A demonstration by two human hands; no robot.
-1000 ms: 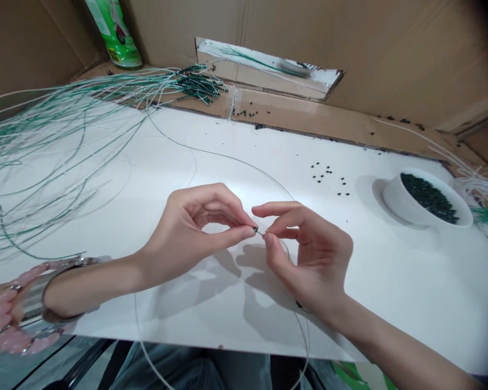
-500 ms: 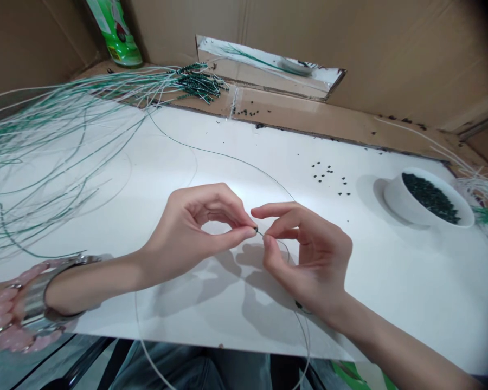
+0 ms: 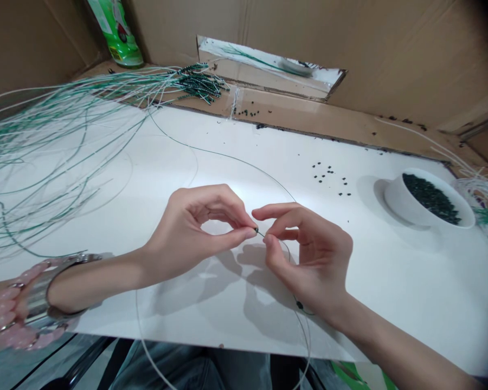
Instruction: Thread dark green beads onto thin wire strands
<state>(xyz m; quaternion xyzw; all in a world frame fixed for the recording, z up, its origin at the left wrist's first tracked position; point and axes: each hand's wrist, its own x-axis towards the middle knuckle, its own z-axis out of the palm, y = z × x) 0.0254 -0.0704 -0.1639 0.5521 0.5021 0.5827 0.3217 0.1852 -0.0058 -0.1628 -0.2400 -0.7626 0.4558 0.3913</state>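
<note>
Near edge first: a pale strand (image 3: 145,349) loops down past the front of the white desk (image 3: 394,281), over the legs (image 3: 179,371). On the left forearm I see a pink bead bracelet (image 3: 7,317) and a silvery bangle (image 3: 38,300).

Mid-desk, my head view centres on the hands. Left hand (image 3: 199,233): thumb and forefinger tips closed on a small dark bead (image 3: 256,230), palm hollow. Right hand (image 3: 315,252): thumb and a fingertip pinched on the fine dark thread (image 3: 261,234) just beside that bead, one finger held out apart. A dark knot or bead (image 3: 300,305) sits by the right wrist; too small for me to tell which.

Beyond the right hand, loose dark beads (image 3: 329,171) lie scattered. To their right, a white bowl (image 3: 394,196) holds a mass of dark green beads (image 3: 431,199), their surface below the rim. Pale and green strands (image 3: 482,184) lie beside it.

Far left, long green and white strands (image 3: 77,130) end in a cluster of dark beaded tips (image 3: 201,84) on the cardboard ledge (image 3: 301,116). Behind stands a green bottle (image 3: 126,46), contents unclear. Through a slot (image 3: 228,67) in the cardboard wall (image 3: 284,27) I make out a pale dish (image 3: 296,67), partly hidden, near green strands.
</note>
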